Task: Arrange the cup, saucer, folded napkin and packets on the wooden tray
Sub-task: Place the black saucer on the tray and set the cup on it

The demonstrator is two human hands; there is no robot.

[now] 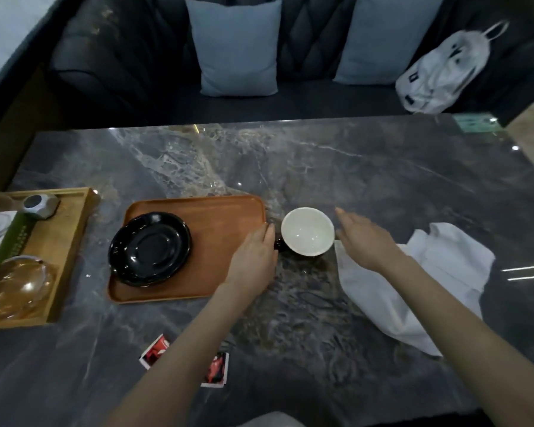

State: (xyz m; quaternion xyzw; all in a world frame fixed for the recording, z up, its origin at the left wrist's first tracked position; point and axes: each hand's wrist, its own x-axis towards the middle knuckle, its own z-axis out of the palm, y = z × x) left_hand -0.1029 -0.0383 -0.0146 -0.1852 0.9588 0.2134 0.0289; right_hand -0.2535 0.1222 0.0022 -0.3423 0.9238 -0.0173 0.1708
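A cup (307, 232), white inside and dark outside, stands on the marble table just right of the wooden tray (222, 223). My left hand (255, 255) lies flat by the cup's left side, near its dark handle, over the tray's right edge. On the cup's right, my right hand (363, 240) hovers with fingers apart, holding nothing. A black saucer (150, 248) rests on the tray's left part. The white napkin (420, 282) lies crumpled, unfolded, on the table under my right forearm. Two red-and-white packets (155, 350) (216, 369) lie near the front edge.
A second, lighter wooden tray (71, 241) at the left holds a glass teapot (13, 285), a grey round object (39, 204) and a card. Behind the table is a dark sofa with two blue cushions (236, 47) and a white bag (441, 72).
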